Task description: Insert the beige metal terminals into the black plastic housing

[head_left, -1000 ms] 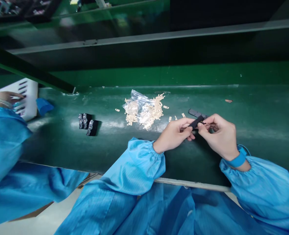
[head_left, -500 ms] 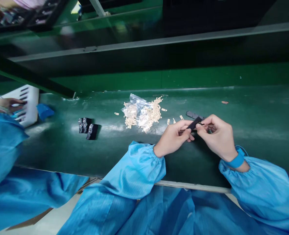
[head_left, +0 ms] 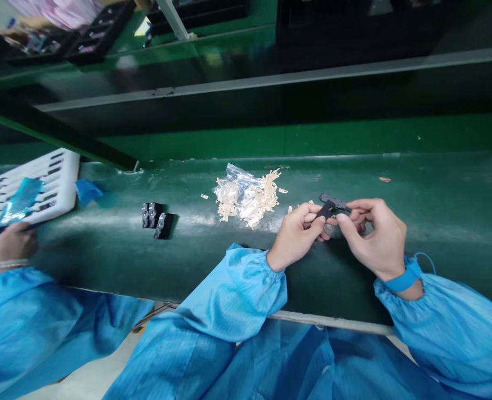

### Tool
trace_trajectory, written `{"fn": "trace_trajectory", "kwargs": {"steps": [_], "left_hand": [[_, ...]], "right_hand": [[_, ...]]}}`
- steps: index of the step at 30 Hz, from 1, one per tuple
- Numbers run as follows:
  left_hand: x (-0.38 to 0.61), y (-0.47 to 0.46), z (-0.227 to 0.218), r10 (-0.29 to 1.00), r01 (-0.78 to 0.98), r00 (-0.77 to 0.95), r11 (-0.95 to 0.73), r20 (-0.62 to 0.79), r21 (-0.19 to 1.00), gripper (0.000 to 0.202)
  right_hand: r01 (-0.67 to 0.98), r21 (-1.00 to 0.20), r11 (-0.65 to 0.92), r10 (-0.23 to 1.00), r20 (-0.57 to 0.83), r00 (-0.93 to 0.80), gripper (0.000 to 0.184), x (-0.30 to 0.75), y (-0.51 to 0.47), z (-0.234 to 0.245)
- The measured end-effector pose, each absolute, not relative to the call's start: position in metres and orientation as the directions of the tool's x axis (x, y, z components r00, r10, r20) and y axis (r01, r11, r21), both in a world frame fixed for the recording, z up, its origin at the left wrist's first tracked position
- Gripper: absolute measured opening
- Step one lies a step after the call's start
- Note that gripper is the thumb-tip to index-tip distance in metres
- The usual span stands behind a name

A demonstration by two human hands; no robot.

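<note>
Pinched between left hand point(head_left: 296, 236) and right hand point(head_left: 373, 236) fingertips: small black part point(head_left: 328, 209). Looks light, stiff, thin; best held by edges, easy to drop.

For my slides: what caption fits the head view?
Both hands, left hand and right hand, pinch a small black part above the green belt.

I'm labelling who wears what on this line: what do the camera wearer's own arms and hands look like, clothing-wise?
Both arms wear loose, bright blue smock sleeves of thin, finely striped fabric, gathered by elastic at the cuffs. The left hand and right hand are bare, without gloves. A blue wrist strap circles the right wrist, with a thin blue cord looping from it. No markings or logos show.
</note>
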State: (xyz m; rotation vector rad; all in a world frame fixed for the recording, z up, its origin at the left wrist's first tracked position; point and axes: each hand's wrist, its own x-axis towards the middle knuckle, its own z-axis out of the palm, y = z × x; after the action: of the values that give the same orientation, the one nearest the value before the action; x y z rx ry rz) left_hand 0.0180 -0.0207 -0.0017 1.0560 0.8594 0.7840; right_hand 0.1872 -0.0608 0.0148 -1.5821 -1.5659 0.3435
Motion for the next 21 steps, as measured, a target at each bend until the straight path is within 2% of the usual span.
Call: {"fn": "trace_trajectory", "kwargs": {"steps": [4, 11, 17, 21], "left_hand": [[0.019, -0.019, -0.001, 0.875, -0.127, 0.419, 0.320, -0.242, 0.939, 0.023], [0.017, -0.022, -0.010, 0.850, -0.053, 0.502, 0.217, -0.162, 0.975, 0.021], [0.020, -0.024, -0.010, 0.850, -0.076, 0.477, 0.291, -0.221, 0.954, 0.023], [0.021, -0.027, -0.009, 0.862, -0.052, 0.454, 0.278, -0.225, 0.959, 0.019]], "right_hand": [[0.626, -0.760, 0.173, 0.924, 0.345, 0.163, 0.010, 0.188, -0.060, 0.012], [0.632, -0.738, 0.236, 0.935, 0.350, 0.060, 0.019, 0.183, -0.055, 0.010], [0.666, -0.693, 0.276, 0.908, 0.414, 0.055, 0.007, 0.181, -0.059, 0.007], [0.658, -0.723, 0.213, 0.923, 0.369, 0.106, 0.004, 0.180, -0.060, 0.008]]}}
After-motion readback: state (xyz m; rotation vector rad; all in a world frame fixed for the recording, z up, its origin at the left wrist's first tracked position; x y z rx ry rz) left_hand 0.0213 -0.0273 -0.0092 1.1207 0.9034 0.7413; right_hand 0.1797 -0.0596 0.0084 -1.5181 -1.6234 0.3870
